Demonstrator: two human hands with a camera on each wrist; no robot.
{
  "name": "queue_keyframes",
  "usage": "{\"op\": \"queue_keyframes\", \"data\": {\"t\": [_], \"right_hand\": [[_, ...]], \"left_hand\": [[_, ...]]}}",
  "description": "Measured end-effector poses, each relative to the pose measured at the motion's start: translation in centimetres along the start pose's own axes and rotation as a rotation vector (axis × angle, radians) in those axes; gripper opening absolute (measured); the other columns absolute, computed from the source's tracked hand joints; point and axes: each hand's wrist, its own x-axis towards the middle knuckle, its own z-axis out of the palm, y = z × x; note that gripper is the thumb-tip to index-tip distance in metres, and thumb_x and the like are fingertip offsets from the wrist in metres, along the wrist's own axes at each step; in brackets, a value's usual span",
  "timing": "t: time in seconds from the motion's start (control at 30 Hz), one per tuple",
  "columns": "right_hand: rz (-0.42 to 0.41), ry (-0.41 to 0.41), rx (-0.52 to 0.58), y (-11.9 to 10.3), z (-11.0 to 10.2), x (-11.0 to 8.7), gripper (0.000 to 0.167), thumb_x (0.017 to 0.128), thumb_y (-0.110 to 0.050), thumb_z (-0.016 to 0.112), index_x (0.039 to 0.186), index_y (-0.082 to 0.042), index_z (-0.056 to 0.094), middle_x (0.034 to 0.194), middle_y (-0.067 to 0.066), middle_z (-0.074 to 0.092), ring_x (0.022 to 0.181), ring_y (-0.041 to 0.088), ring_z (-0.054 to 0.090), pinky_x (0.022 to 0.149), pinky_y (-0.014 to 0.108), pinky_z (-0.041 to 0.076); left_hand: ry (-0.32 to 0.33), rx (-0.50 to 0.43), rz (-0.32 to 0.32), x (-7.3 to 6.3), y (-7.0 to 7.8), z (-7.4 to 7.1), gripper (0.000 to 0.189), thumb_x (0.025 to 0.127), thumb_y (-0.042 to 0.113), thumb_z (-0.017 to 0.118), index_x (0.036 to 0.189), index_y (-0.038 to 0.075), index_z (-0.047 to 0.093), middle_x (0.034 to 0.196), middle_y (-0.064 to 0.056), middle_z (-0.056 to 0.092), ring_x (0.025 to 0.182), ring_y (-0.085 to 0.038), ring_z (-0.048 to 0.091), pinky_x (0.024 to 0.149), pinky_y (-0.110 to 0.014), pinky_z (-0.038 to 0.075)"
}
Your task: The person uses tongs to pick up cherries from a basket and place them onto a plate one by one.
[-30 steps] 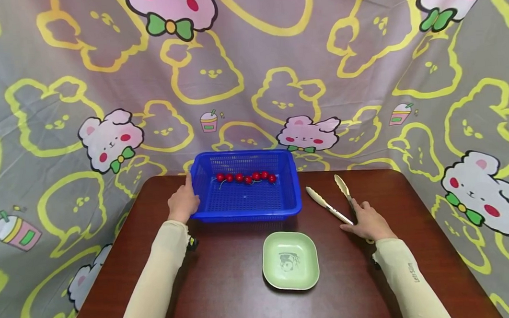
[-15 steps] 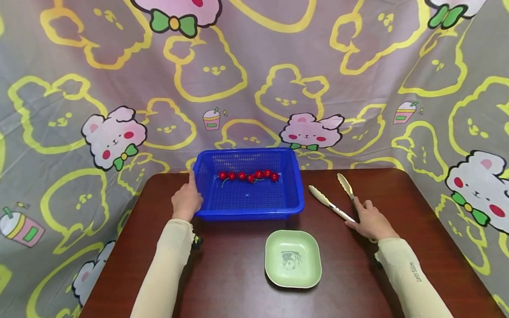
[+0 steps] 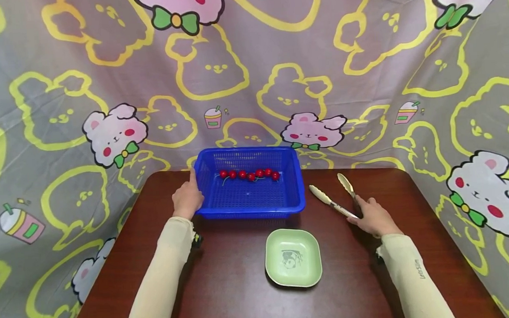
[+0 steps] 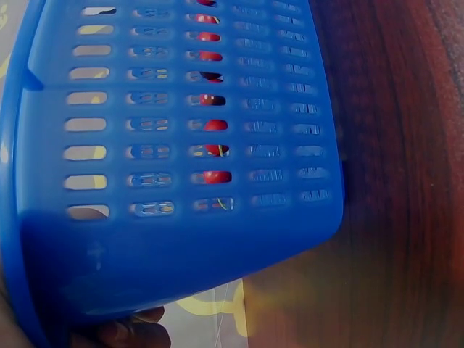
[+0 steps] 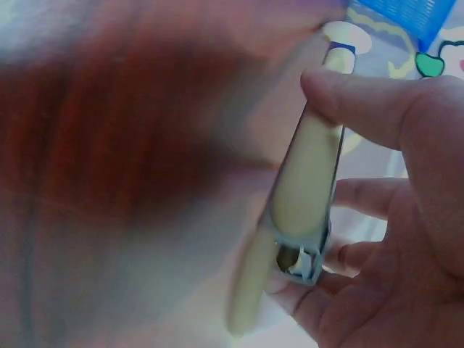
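Note:
My left hand (image 3: 188,197) grips the left side of a blue plastic basket (image 3: 248,213), its index finger stretched along the rim. In the left wrist view, fingertips (image 4: 134,334) show past the basket's lower edge. Inside the basket lies a row of several red cherries (image 3: 251,176), some with green stems; they show through the wall slots in the left wrist view. To the right of the basket, my right hand (image 3: 375,217) holds metal tongs (image 5: 308,181) with cream grips, thumb on one arm and fingers at the other. The tongs' tips are spread apart and point toward the back.
A square pale green dish (image 3: 294,279) with a panda print stands in front of the basket, between the two forearms. All sit on a dark brown table (image 3: 226,285). A grey curtain (image 3: 240,59) with cartoon prints surrounds the table at the back and sides.
The head view has shifted slightly. Both hands keep nearly the same holds on the basket and the tongs, and the cherries and dish stay in place.

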Motion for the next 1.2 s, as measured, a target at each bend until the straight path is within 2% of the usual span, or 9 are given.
{"op": "queue_keyframes", "data": {"t": [0.17,0.4,0.6,0.87,1.03,1.2], "right_hand": [[0.024,-0.010,0.041,-0.6,-1.0,0.0,0.081,0.096,-0.028,0.070,0.155,0.012,0.031,0.120,0.040,0.043,0.098,0.056,0.062,0.086,0.065,0.050],[0.037,0.025,0.019,-1.1,-1.6,0.3,0.078,0.098,-0.032,0.064,0.154,0.011,0.033,0.119,0.038,0.042,0.097,0.053,0.063,0.075,0.062,0.051],[0.069,0.079,0.033,-1.5,-1.9,0.1,0.081,0.096,-0.039,0.066,0.154,0.008,0.036,0.119,0.037,0.045,0.096,0.053,0.062,0.075,0.063,0.050],[0.066,0.205,0.096,-1.9,-3.0,-0.3,0.083,0.096,-0.052,0.066,0.156,-0.001,0.040,0.122,0.035,0.048,0.100,0.058,0.060,0.076,0.065,0.047],[0.057,0.247,0.130,-3.2,-4.1,-0.4,0.085,0.097,-0.063,0.060,0.158,-0.008,0.041,0.124,0.031,0.049,0.102,0.055,0.060,0.076,0.064,0.046],[0.026,0.268,0.136,-4.9,-4.7,-0.1,0.082,0.096,-0.062,0.061,0.158,-0.010,0.043,0.123,0.028,0.051,0.101,0.050,0.060,0.076,0.062,0.046]], "left_hand": [[-0.002,0.004,-0.002,-0.1,-0.1,-0.1,0.089,0.096,0.018,0.064,0.166,0.007,0.010,0.125,-0.031,0.065,0.099,-0.050,0.068,0.085,-0.063,0.053],[-0.002,0.005,-0.011,0.1,-0.3,0.1,0.089,0.097,0.019,0.064,0.167,0.008,0.010,0.126,-0.030,0.065,0.100,-0.050,0.068,0.086,-0.063,0.052],[0.004,0.006,-0.011,0.0,-0.2,0.3,0.088,0.096,0.019,0.064,0.166,0.008,0.013,0.126,-0.030,0.065,0.102,-0.050,0.068,0.086,-0.063,0.053],[0.006,0.005,-0.021,-0.1,-0.1,0.1,0.087,0.097,0.019,0.064,0.166,0.009,0.013,0.127,-0.029,0.065,0.101,-0.049,0.068,0.085,-0.063,0.053],[-0.001,0.010,-0.026,-0.1,0.0,0.0,0.089,0.097,0.020,0.065,0.167,0.010,0.011,0.128,-0.028,0.064,0.102,-0.049,0.068,0.086,-0.062,0.053],[-0.006,0.009,-0.020,0.0,0.1,-0.2,0.089,0.097,0.020,0.065,0.167,0.010,0.010,0.128,-0.028,0.064,0.101,-0.049,0.068,0.085,-0.062,0.053]]}}
